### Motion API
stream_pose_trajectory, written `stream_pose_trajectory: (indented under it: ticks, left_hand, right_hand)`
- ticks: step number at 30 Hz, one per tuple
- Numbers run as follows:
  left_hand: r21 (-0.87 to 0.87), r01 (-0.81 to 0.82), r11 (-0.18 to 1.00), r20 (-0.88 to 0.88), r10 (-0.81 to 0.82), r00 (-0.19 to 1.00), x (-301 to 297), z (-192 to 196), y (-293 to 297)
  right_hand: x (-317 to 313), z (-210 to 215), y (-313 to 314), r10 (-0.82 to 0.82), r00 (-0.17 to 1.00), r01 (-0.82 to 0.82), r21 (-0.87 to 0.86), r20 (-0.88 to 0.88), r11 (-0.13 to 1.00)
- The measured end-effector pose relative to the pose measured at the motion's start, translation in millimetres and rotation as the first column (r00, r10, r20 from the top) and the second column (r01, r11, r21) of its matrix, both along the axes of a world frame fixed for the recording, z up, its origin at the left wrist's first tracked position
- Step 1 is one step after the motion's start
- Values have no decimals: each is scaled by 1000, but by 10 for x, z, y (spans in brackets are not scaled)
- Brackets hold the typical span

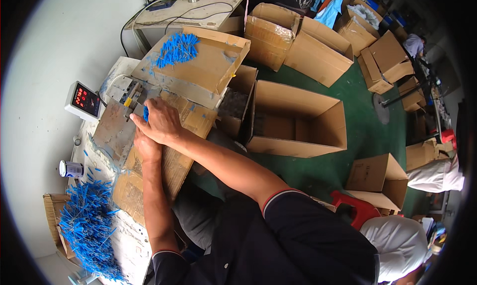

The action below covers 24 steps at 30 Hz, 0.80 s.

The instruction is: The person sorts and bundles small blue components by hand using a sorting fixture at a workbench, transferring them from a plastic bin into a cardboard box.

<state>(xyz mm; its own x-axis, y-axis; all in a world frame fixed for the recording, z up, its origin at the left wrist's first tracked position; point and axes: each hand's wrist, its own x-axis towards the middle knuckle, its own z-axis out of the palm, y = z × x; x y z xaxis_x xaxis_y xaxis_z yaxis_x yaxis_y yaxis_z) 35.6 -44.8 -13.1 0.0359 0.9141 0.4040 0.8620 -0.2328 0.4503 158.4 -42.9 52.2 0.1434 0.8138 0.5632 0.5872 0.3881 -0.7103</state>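
Observation:
My right hand (163, 120) is closed at the edge of the small metal fixture (128, 92) on the bench. A small blue piece (146, 113) shows at its fingers; the rest of it is covered. Just below, my left hand (147, 145) lies close against the right one, partly under it. Its fingers are mostly hidden, so I cannot tell whether it holds anything. A large heap of thin blue plastic pieces (89, 225) with wire-like stems lies at the near left. A smaller pile of blue pieces (177, 49) lies in a shallow cardboard tray (211, 61) beyond my hands.
Left of the fixture stands a digital counter (85, 101) with red digits. A small tin (71, 169) stands by the wall. Flattened cardboard (174, 161) covers the bench edge under my forearms. An open carton (298, 118) and several others stand on the green floor to the right.

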Motion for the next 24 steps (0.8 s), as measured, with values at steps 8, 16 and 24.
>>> stream_pose_trajectory:
  ticks: [8, 16, 24]
  left_hand:
    - [184, -20, 983, -82, 35, 996, 164, 63, -62]
    - [134, 11, 991, -207, 17, 978, 299, 127, -28]
    - [125, 35, 992, -140, -17, 990, 215, 105, -50]
  right_hand:
    - [122, -184, 138, 154, 987, -146, 145, -41, 979]
    - [118, -558, 329, 84, 954, -112, -82, -288, 990]
    - [190, -403, 92, 204, 965, -195, 65, -165, 979]
